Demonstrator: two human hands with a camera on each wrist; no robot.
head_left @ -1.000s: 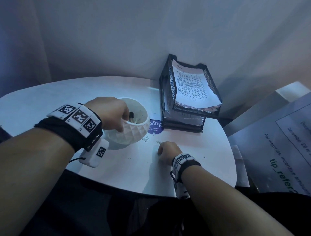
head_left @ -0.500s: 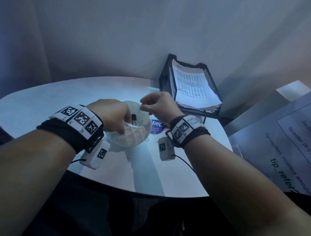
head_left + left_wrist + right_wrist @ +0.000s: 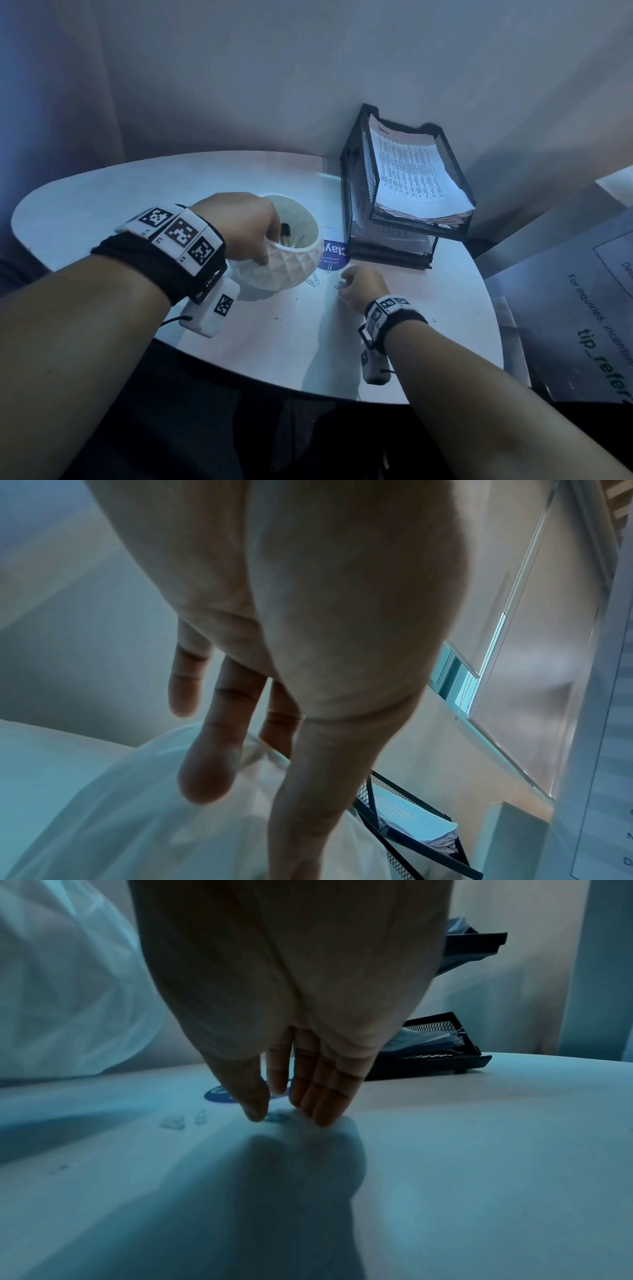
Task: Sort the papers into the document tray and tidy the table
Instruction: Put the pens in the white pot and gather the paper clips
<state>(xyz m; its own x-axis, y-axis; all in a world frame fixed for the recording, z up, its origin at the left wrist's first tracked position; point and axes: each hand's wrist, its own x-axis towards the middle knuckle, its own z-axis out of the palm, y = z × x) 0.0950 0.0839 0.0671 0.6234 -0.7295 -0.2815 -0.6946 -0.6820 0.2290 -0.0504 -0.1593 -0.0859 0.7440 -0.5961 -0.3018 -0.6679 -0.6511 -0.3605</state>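
Note:
A white faceted bowl stands near the middle of the white table. My left hand grips its near rim, fingers inside and thumb on the outer wall. Several paper clips lie loose in front of the bowl. My right hand is down on the table, and in the right wrist view its thumb and straight fingers touch the surface either side of one paper clip. The black mesh document tray holds a stack of printed papers.
A blue round sticker lies between bowl and tray. Something dark stands inside the bowl. A large printed sheet hangs off to the right of the table. Walls close in behind the tray.
My right hand had been up over the bowl; it has come back down to the table at another paper clip. The left hand keeps its hold on the bowl.

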